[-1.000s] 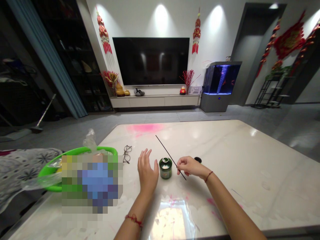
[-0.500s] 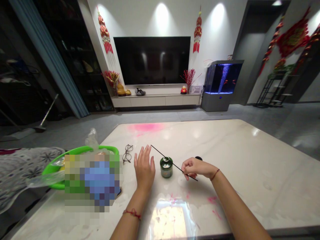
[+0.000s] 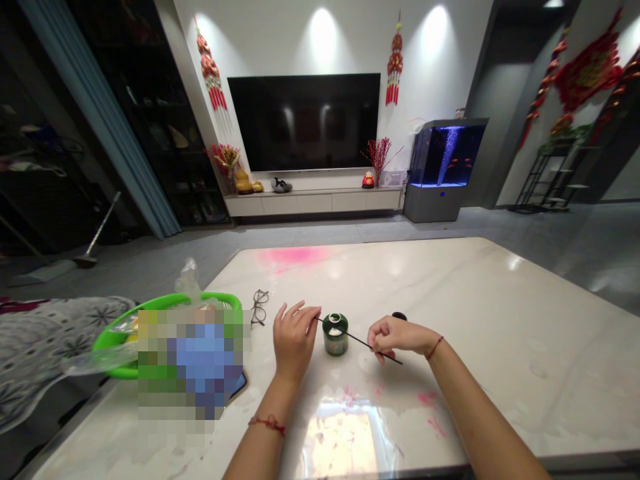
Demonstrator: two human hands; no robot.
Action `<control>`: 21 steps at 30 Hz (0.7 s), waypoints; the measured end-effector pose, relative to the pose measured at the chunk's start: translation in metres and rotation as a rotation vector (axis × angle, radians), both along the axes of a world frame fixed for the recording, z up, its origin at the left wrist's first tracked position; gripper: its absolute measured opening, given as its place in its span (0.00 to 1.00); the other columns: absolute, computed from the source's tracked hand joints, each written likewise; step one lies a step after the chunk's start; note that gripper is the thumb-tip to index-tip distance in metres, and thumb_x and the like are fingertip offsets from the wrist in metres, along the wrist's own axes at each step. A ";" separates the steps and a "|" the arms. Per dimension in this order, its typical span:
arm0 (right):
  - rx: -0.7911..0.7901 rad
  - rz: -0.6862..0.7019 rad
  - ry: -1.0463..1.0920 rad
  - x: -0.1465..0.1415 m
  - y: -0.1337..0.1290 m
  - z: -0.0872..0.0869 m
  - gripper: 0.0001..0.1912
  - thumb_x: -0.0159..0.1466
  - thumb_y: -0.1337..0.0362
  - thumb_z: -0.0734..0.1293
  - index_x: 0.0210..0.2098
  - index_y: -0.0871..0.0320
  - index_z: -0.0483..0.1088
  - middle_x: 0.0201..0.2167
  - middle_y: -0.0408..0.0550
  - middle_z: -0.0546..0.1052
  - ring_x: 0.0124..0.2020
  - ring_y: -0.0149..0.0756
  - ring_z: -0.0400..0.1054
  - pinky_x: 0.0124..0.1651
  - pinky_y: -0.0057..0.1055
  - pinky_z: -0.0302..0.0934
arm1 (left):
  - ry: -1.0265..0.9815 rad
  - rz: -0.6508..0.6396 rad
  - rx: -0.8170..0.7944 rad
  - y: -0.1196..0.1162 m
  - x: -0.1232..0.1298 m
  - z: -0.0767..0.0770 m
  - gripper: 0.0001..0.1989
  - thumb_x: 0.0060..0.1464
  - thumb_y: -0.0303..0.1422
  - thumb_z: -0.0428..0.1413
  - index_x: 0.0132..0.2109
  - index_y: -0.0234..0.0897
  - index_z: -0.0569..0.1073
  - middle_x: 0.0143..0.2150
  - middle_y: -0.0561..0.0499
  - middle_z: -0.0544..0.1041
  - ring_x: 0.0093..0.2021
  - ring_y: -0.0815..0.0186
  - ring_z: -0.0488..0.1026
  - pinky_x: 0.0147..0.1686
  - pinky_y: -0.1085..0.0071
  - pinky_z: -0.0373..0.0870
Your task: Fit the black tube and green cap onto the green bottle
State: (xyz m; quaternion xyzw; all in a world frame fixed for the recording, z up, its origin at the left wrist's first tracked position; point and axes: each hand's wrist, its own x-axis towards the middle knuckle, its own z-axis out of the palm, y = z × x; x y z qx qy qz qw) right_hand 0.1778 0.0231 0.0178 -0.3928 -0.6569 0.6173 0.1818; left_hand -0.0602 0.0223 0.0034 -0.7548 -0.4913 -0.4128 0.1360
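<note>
A thin black stick (image 3: 357,339) slants across the front of a small green glass bottle (image 3: 335,341) with a white-rimmed neck. My left hand (image 3: 295,337) pinches the stick's upper left end between thumb and finger, its other fingers raised. Toward the lower right end, my right hand (image 3: 393,338) is closed round the same stick, and the tip pokes out below the fingers. The bottle stands upright on the table between both hands. Behind my right hand a round black cap (image 3: 399,316) is partly hidden.
Eyeglasses (image 3: 259,308) lie left of my left hand. A green basket (image 3: 107,363) with plastic bags stands at the table's left, its contents partly blurred out, and a phone (image 3: 239,385) lies beside it. Pink stains mark the pale table (image 3: 450,287).
My left hand has gone from fingers spread to pinching the stick's upper end. That end has dropped, so the stick now crosses in front of the bottle instead of over its mouth.
</note>
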 end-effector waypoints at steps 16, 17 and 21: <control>-0.037 -0.162 0.461 0.008 0.000 0.000 0.14 0.48 0.65 0.67 0.35 0.59 0.66 0.17 0.37 0.66 0.19 0.25 0.59 0.22 0.23 0.52 | -0.090 0.052 0.053 0.002 0.000 0.000 0.12 0.52 0.34 0.52 0.44 0.44 0.73 0.42 0.51 0.77 0.48 0.59 0.70 0.57 0.54 0.48; -0.048 -0.176 0.471 0.008 0.001 -0.001 0.13 0.48 0.64 0.68 0.34 0.59 0.66 0.17 0.37 0.66 0.19 0.25 0.60 0.23 0.23 0.53 | -0.086 0.050 0.047 0.002 0.000 -0.001 0.11 0.52 0.34 0.52 0.43 0.44 0.73 0.41 0.51 0.78 0.48 0.59 0.70 0.57 0.54 0.48; -0.082 -0.222 0.532 0.009 0.001 -0.004 0.10 0.49 0.63 0.69 0.30 0.60 0.68 0.19 0.40 0.69 0.20 0.26 0.62 0.27 0.26 0.57 | -0.047 0.018 -0.005 0.004 0.000 -0.003 0.10 0.54 0.34 0.51 0.42 0.44 0.74 0.40 0.52 0.78 0.45 0.61 0.71 0.56 0.56 0.51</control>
